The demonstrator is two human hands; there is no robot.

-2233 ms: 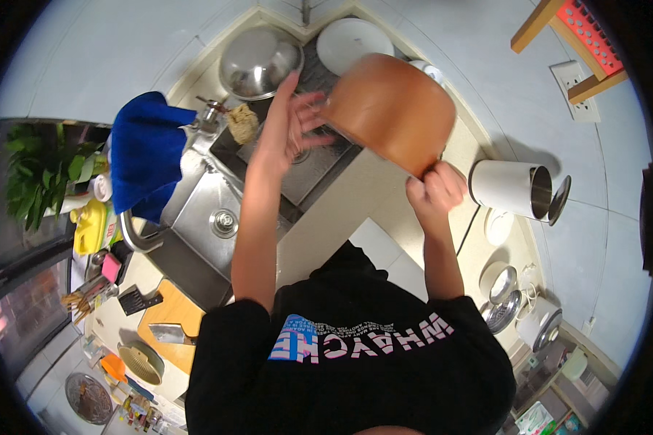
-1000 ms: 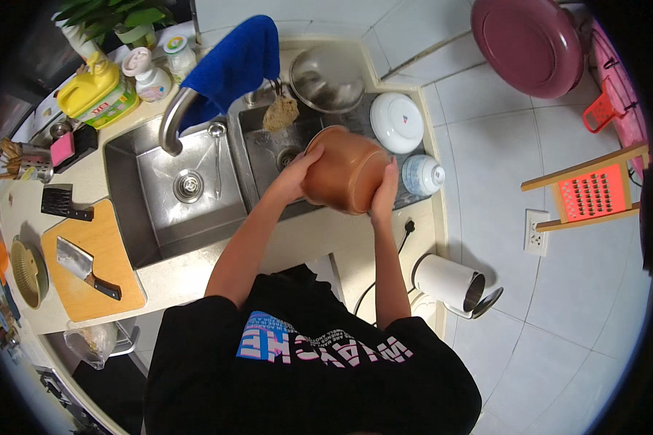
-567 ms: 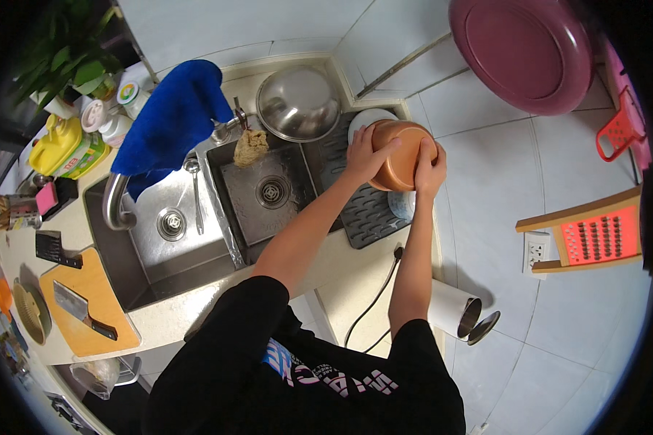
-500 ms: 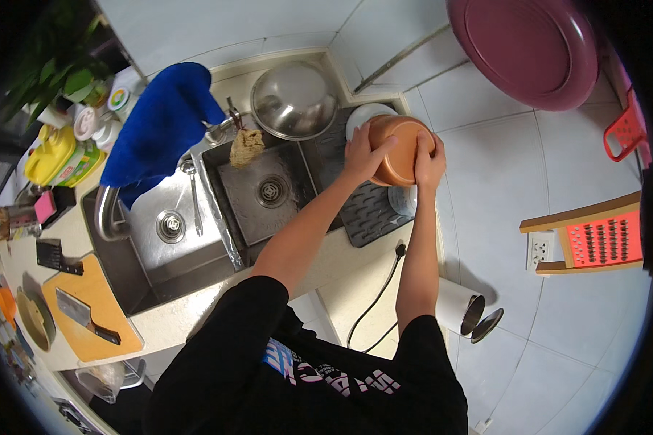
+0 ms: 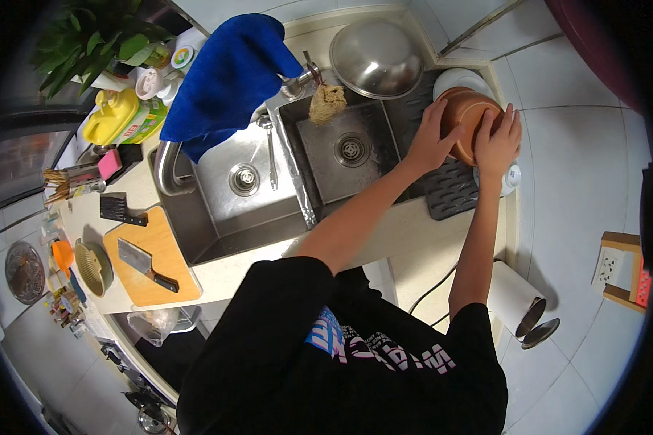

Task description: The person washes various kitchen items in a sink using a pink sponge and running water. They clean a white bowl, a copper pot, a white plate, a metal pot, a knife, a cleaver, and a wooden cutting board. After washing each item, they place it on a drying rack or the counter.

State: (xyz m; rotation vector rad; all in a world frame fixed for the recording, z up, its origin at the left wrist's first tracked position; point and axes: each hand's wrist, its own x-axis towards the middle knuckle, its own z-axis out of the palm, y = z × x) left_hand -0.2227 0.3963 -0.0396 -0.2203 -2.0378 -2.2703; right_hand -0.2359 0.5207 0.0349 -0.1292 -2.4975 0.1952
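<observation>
A glossy orange-brown bowl (image 5: 471,109) is held tilted, its rounded underside turned up, above the grey ridged draining mat (image 5: 450,194) right of the sink. My left hand (image 5: 432,139) grips its left side, thumb against the underside. Spread over the right side is my right hand (image 5: 498,141), fingers bent round the bowl. Just behind the bowl lies a white plate (image 5: 457,77). A small white dish (image 5: 513,176) shows partly beneath my right hand. Whether the bowl's rim touches the mat is hidden.
The double steel sink (image 5: 306,190) holds a ladle (image 5: 272,156). A blue cloth (image 5: 225,80) drapes over the faucet, and a metal wok-shaped bowl (image 5: 377,61) lies upside down behind. At left, a cleaver (image 5: 141,261) rests on a cutting board (image 5: 185,279). A white bin (image 5: 519,297) stands at right.
The view has swung left, so the scene sits further right. My hands keep hold of the bowl; it has tilted, and my right hand has moved further over its underside.
</observation>
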